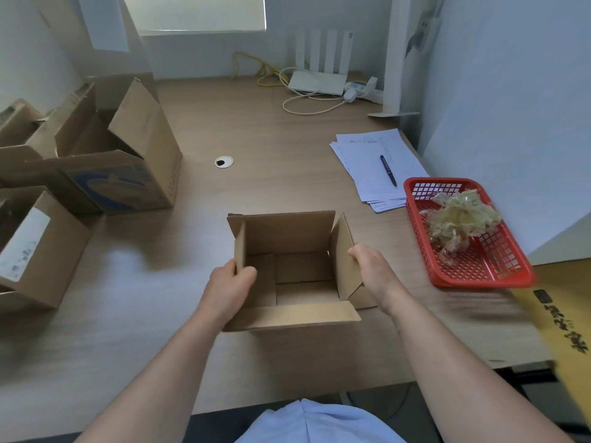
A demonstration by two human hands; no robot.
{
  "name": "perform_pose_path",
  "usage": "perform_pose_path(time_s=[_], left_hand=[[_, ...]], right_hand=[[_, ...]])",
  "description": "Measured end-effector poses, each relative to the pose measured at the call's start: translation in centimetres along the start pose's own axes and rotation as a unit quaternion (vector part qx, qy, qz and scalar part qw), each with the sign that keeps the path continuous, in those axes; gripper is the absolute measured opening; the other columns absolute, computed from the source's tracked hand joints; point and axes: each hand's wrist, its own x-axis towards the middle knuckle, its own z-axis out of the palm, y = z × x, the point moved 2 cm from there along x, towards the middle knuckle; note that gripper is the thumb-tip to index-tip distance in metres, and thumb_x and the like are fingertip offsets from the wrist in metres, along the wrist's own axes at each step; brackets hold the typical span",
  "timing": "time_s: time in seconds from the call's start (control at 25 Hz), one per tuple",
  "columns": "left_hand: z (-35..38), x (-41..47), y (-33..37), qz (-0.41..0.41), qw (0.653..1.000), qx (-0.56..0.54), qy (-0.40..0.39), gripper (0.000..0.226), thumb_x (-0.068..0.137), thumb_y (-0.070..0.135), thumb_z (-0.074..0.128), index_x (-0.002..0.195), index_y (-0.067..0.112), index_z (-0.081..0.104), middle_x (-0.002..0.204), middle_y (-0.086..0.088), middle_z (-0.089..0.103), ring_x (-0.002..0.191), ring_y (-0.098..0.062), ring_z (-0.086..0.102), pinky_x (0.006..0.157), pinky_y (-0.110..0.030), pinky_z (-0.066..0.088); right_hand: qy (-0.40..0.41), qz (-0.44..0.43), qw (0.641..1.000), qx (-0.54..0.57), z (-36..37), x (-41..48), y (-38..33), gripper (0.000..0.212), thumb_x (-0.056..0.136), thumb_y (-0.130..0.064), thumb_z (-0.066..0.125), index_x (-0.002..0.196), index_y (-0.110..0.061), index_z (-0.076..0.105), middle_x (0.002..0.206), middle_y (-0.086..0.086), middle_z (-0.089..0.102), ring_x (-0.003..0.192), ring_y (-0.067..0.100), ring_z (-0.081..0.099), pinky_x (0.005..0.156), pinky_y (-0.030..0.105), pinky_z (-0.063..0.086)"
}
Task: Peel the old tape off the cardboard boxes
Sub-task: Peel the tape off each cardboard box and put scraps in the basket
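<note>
A small open cardboard box (287,238) stands upright on the desk in front of me, its flaps up and its inside bare. My left hand (228,286) grips the box's left flap, thumb inside and fingers outside. My right hand (372,266) holds the right flap from outside, fingers curled over its edge. A clump of peeled clear tape (460,219) lies in a red plastic basket (479,270) at the right. No tape shows on the box faces I can see.
Several more open cardboard boxes (105,155) stand at the left of the desk (256,129). Papers with a black pen (388,170) lie behind the basket. A router, cables and power strip (319,83) sit at the back. A yellow box (569,330) juts in at the right edge.
</note>
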Motion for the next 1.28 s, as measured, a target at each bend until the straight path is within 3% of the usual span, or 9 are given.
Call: perform_pose_path(time_s=[0.12, 0.36, 0.48, 0.64, 0.76, 0.88, 1.0, 1.08, 1.28], left_hand=[[-2.0, -0.6, -1.4, -0.036, 0.979, -0.199, -0.038, 0.020, 0.060, 0.029, 0.040, 0.068, 0.012, 0.041, 0.074, -0.004, 0.046, 0.071, -0.021, 0.045, 0.071, -0.035, 0.048], [-2.5, -0.6, -2.2, 0.002, 0.978, -0.197, -0.075, 0.027, 0.085, 0.046, 0.052, 0.094, 0.024, 0.065, 0.097, 0.002, 0.065, 0.096, -0.011, 0.059, 0.074, -0.030, 0.047], [-3.1, 0.0, -2.5, -0.021, 0.957, -0.263, -0.123, 0.065, 0.086, 0.076, 0.032, 0.118, 0.031, 0.066, 0.112, -0.001, 0.070, 0.105, -0.015, 0.062, 0.086, -0.037, 0.048], [-2.7, 0.8, -1.9, -0.110, 0.942, -0.280, -0.152, 0.104, 0.076, 0.087, 0.012, 0.109, 0.007, 0.068, 0.105, -0.013, 0.071, 0.104, -0.028, 0.064, 0.091, -0.045, 0.048], [-3.1, 1.3, -0.1, -0.086, 0.945, -0.277, -0.149, 0.103, 0.076, 0.088, 0.010, 0.111, 0.010, 0.068, 0.107, -0.017, 0.070, 0.112, -0.031, 0.061, 0.102, -0.050, 0.042], [-4.6, 1.7, 2.5, -0.010, 0.917, -0.370, -0.152, 0.098, 0.076, 0.088, 0.015, 0.126, 0.017, 0.060, 0.126, -0.014, 0.060, 0.122, -0.030, 0.053, 0.110, -0.048, 0.032], [-5.9, 1.9, 4.1, 0.083, 0.885, -0.433, -0.149, 0.088, 0.078, 0.085, 0.023, 0.122, 0.020, 0.064, 0.124, -0.006, 0.061, 0.114, -0.024, 0.059, 0.099, -0.040, 0.044], [-5.6, 1.5, 4.0, 0.077, 0.892, -0.428, -0.121, 0.082, 0.079, 0.079, 0.033, 0.127, 0.017, 0.059, 0.121, -0.009, 0.066, 0.110, -0.024, 0.064, 0.092, -0.041, 0.051], [-2.7, 0.6, 0.4, 0.008, 0.949, -0.288, -0.130, 0.052, 0.087, 0.065, 0.045, 0.122, 0.032, 0.061, 0.121, 0.003, 0.066, 0.117, -0.020, 0.056, 0.098, -0.047, 0.045]], right_hand=[[-0.018, 0.001, 1.000, 0.006, -0.2, 0.3, 0.3, 0.035, 0.095, -0.013, 0.040, 0.062, -0.021, 0.032, 0.064, -0.001, 0.031, 0.064, 0.014, 0.029, 0.061, 0.030, 0.027], [-0.069, 0.017, 0.996, 0.052, -0.1, 0.6, 0.3, 0.039, 0.094, -0.025, 0.046, 0.058, -0.027, 0.058, 0.055, -0.016, 0.052, 0.055, 0.004, 0.048, 0.050, 0.015, 0.043], [-0.096, 0.109, 0.985, 0.093, -0.2, 1.2, 0.5, 0.053, 0.091, -0.063, 0.034, 0.098, -0.025, 0.070, 0.081, -0.008, 0.070, 0.075, 0.006, 0.063, 0.055, 0.025, 0.050], [-0.131, 0.221, 0.964, 0.061, 0.2, 1.7, 0.5, 0.082, 0.083, -0.080, 0.021, 0.110, -0.016, 0.065, 0.095, 0.008, 0.069, 0.085, 0.024, 0.065, 0.060, 0.035, 0.053], [-0.125, 0.190, 0.969, 0.096, 0.2, 2.4, -0.9, 0.076, 0.084, -0.078, 0.025, 0.112, -0.020, 0.065, 0.101, 0.008, 0.070, 0.093, 0.028, 0.065, 0.075, 0.039, 0.052], [-0.112, 0.109, 0.969, 0.189, -0.7, 3.3, -3.0, 0.070, 0.087, -0.073, 0.029, 0.094, -0.013, 0.064, 0.080, 0.008, 0.056, 0.070, 0.022, 0.051, 0.065, 0.031, 0.039], [-0.086, 0.044, 0.955, 0.282, -1.0, 3.8, -4.0, 0.061, 0.091, -0.067, 0.031, 0.091, -0.015, 0.064, 0.087, 0.006, 0.065, 0.080, 0.018, 0.058, 0.072, 0.030, 0.046], [-0.077, 0.033, 0.951, 0.298, -0.4, 3.4, -3.8, 0.052, 0.094, -0.060, 0.035, 0.094, -0.018, 0.066, 0.099, 0.005, 0.069, 0.093, 0.018, 0.062, 0.086, 0.034, 0.046], [-0.075, 0.061, 0.976, 0.197, 1.9, 1.9, -0.2, 0.035, 0.095, -0.027, 0.053, 0.126, -0.009, 0.055, 0.111, 0.007, 0.069, 0.097, 0.018, 0.066, 0.083, 0.034, 0.054]])
